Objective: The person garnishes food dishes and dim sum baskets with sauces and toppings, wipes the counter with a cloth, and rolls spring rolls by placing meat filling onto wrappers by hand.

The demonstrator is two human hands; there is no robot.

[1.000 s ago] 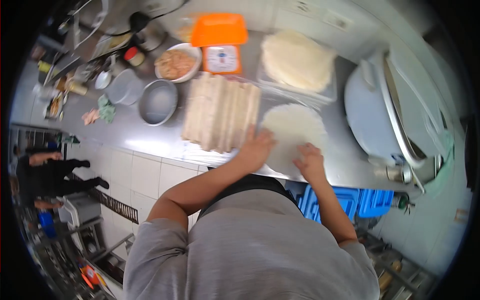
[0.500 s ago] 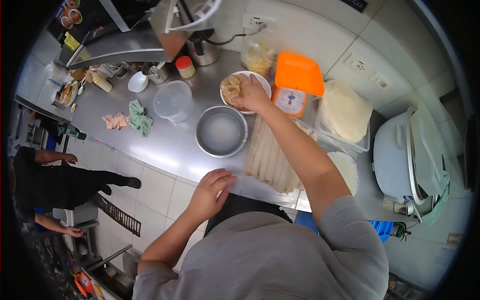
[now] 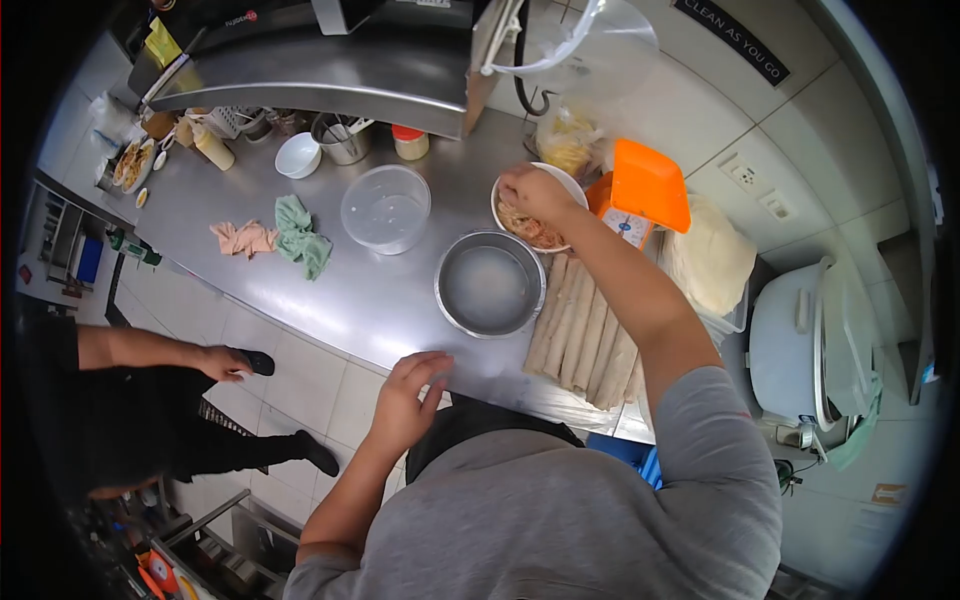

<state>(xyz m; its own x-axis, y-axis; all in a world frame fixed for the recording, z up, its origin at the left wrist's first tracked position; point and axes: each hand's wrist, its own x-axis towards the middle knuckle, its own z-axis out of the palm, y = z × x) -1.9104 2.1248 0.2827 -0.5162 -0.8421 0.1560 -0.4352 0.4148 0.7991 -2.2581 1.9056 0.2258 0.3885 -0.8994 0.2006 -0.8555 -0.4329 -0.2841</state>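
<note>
My right hand (image 3: 545,197) reaches into a white bowl (image 3: 572,182) at the back of the steel counter. Its fingers are curled down into a moist, brownish shredded food mixture (image 3: 530,230); the fingertips are hidden. Just in front of the bowl stands a round metal bowl (image 3: 490,283) with cloudy liquid. Pale rolled wrappers (image 3: 585,335) lie side by side to its right, under my right forearm. My left hand (image 3: 408,398) hovers by the counter's front edge, fingers loosely apart, holding nothing.
An orange kitchen scale (image 3: 630,225) and a stack of pale sheets (image 3: 708,260) stand right of the bowl. A clear plastic tub (image 3: 386,210), a green cloth (image 3: 300,238) and a red-lidded jar (image 3: 410,143) are on the left. A person in black (image 3: 130,400) stands beyond the counter's left end.
The view has shifted. My right hand has turned deeper into the white bowl, and the lump at its left side no longer shows. The person in black has come nearer.
</note>
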